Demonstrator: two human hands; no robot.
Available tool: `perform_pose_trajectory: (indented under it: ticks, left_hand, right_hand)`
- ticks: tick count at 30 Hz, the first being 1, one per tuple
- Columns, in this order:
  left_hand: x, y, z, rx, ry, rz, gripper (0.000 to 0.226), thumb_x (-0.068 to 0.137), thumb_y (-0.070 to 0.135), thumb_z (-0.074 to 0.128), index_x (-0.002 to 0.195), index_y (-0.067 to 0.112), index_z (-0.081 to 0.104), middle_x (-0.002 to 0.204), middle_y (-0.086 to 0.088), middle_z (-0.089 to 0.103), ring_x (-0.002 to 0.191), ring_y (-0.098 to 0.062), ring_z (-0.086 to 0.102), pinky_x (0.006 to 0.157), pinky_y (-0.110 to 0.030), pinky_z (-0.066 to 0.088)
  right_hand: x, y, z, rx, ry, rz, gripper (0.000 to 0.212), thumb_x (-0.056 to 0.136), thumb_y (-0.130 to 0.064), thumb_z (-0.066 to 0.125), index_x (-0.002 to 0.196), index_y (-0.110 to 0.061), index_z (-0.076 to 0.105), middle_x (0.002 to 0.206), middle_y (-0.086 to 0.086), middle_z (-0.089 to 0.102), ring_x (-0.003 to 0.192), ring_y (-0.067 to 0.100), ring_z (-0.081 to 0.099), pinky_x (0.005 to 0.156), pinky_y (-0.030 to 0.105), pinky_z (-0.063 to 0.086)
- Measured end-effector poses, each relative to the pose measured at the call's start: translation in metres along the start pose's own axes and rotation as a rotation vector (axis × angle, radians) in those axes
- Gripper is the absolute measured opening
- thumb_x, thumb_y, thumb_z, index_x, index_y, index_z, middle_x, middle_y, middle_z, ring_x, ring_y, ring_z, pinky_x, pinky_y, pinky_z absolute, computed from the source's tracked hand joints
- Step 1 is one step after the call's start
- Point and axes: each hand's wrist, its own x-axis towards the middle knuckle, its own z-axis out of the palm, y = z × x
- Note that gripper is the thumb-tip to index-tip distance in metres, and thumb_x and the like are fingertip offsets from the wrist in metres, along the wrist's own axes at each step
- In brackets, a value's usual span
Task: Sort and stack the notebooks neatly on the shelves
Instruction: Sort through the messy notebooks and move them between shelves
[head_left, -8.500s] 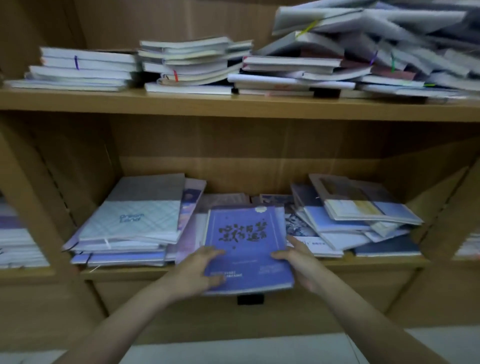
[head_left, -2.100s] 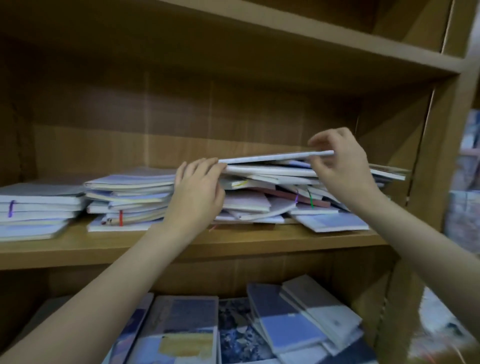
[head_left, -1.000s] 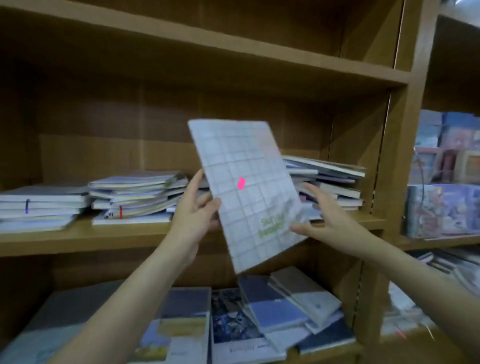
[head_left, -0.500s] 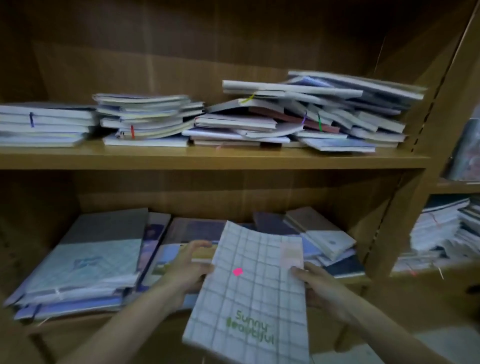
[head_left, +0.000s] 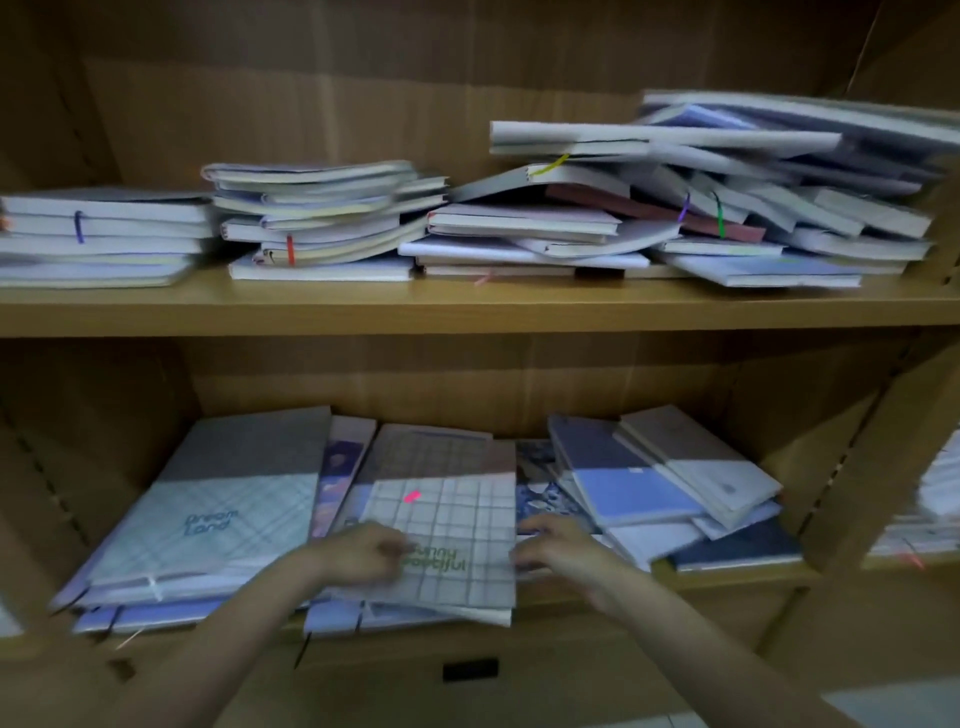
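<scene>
Down on the lower shelf (head_left: 727, 574), the white grid-patterned notebook (head_left: 452, 540) lies flat on top of the middle pile, its green lettering upside down toward the near edge and a small pink sticker (head_left: 411, 497) on its cover. From the head view, the left hand (head_left: 358, 558) rests on the notebook's near left corner with its fingers curled over the edge, gripping it. The right hand (head_left: 563, 551) sits at the notebook's right edge, fingers bent against the side; both hands are blurred, so whether the right hand actually clasps the cover or only touches it, I cannot tell.

Just left of the middle pile lies a large pale notebook reading "Dream Land" (head_left: 218, 509), on top of its own stack. To the right, a loose fan of blue and grey notebooks (head_left: 660, 483) leans across each other, askew.

On the upper shelf (head_left: 467, 309) stand four piles: a tidy one at far left (head_left: 98, 239), a rougher one beside it (head_left: 317, 221), then a sagging pile (head_left: 535, 223), and a slanted heap at the right (head_left: 789, 192), with coloured ribbon markers hanging from several.
</scene>
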Motion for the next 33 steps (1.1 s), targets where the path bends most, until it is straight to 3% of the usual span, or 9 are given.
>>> perform_pose_trajectory:
  ticks: [3, 7, 11, 17, 21, 24, 26, 29, 33]
  left_hand:
    - [-0.003, -0.005, 0.017, 0.12, -0.008, 0.031, 0.053, 0.095, 0.015, 0.048, 0.145, 0.017, 0.03, 0.156, 0.0, 0.016, 0.143, -0.014, 0.017, 0.11, -0.019, 0.017]
    - [-0.014, 0.015, 0.005, 0.283, 0.322, 0.199, 0.044, 0.093, 0.006, 0.043, 0.137, 0.014, 0.044, 0.144, 0.0, 0.04, 0.133, -0.017, 0.039, 0.103, -0.018, 0.03]
    - [-0.045, 0.07, -0.035, 0.377, 0.869, 0.673, 0.042, 0.078, 0.006, 0.039, 0.113, 0.007, 0.063, 0.112, -0.007, 0.066, 0.102, -0.018, 0.057, 0.088, -0.024, 0.041]
    - [-0.061, 0.144, -0.098, 0.426, 1.185, 0.882, 0.037, 0.081, 0.004, 0.042, 0.113, 0.005, 0.061, 0.114, -0.009, 0.062, 0.107, -0.022, 0.052, 0.094, -0.033, 0.039]
    - [-0.047, 0.175, -0.128, 0.38, 1.285, 0.769, 0.041, 0.083, 0.008, 0.041, 0.122, 0.007, 0.053, 0.125, -0.011, 0.053, 0.114, -0.026, 0.046, 0.096, -0.04, 0.038]
    - [-0.04, 0.193, -0.146, 0.384, 1.286, 0.669, 0.05, 0.083, 0.018, 0.034, 0.129, 0.007, 0.048, 0.134, -0.011, 0.047, 0.122, -0.027, 0.04, 0.099, -0.041, 0.035]
    - [-0.036, 0.2, -0.154, 0.427, 1.259, 0.641, 0.055, 0.082, 0.022, 0.03, 0.132, 0.007, 0.047, 0.136, -0.011, 0.046, 0.124, -0.026, 0.039, 0.1, -0.041, 0.035]
    - [-0.03, 0.207, -0.16, 0.506, 1.241, 0.642, 0.058, 0.079, 0.021, 0.031, 0.133, 0.007, 0.045, 0.133, -0.01, 0.05, 0.121, -0.026, 0.044, 0.101, -0.037, 0.033]
    - [-0.026, 0.222, -0.16, 0.557, 1.212, 0.73, 0.057, 0.078, 0.018, 0.033, 0.135, 0.014, 0.043, 0.132, -0.006, 0.051, 0.118, -0.022, 0.044, 0.101, -0.039, 0.035]
  right_hand:
    - [-0.002, -0.004, -0.005, 0.096, 0.001, 0.006, 0.02, 0.089, 0.0, 0.057, 0.108, -0.005, 0.058, 0.099, 0.012, 0.067, 0.086, 0.023, 0.066, 0.075, 0.031, 0.057]
    - [-0.016, -0.024, -0.022, -0.004, 0.127, -0.144, 0.031, 0.092, -0.004, 0.056, 0.123, -0.007, 0.051, 0.096, 0.004, 0.06, 0.086, 0.022, 0.062, 0.076, 0.032, 0.053]
    - [-0.055, -0.064, -0.056, -0.319, 0.486, -0.66, 0.03, 0.09, -0.005, 0.057, 0.115, -0.021, 0.048, 0.104, -0.003, 0.06, 0.089, 0.016, 0.063, 0.08, 0.035, 0.054]
    - [-0.124, -0.122, -0.097, -0.499, 0.7, -1.123, 0.034, 0.089, -0.005, 0.057, 0.117, -0.021, 0.046, 0.099, -0.007, 0.06, 0.083, 0.007, 0.062, 0.072, 0.017, 0.052]
    - [-0.128, -0.17, -0.121, -0.738, 0.816, -1.183, 0.038, 0.088, -0.01, 0.062, 0.123, -0.014, 0.046, 0.11, 0.001, 0.053, 0.094, 0.009, 0.055, 0.079, 0.011, 0.044]
    - [-0.12, -0.212, -0.14, -1.071, 1.019, -1.212, 0.045, 0.084, -0.011, 0.066, 0.125, -0.004, 0.049, 0.124, 0.015, 0.048, 0.113, 0.028, 0.047, 0.094, 0.033, 0.039]
    - [-0.115, -0.24, -0.154, -1.315, 1.077, -1.06, 0.046, 0.085, -0.013, 0.063, 0.127, -0.006, 0.048, 0.13, 0.017, 0.044, 0.116, 0.035, 0.042, 0.095, 0.044, 0.036]
    - [-0.109, -0.262, -0.175, -1.611, 0.923, -0.868, 0.044, 0.091, -0.017, 0.056, 0.133, -0.014, 0.041, 0.129, 0.01, 0.04, 0.116, 0.03, 0.042, 0.094, 0.04, 0.035]
    - [-0.115, -0.266, -0.198, -1.766, 0.847, -0.834, 0.053, 0.092, -0.002, 0.047, 0.14, -0.02, 0.032, 0.126, 0.005, 0.04, 0.108, 0.022, 0.044, 0.075, 0.03, 0.044]
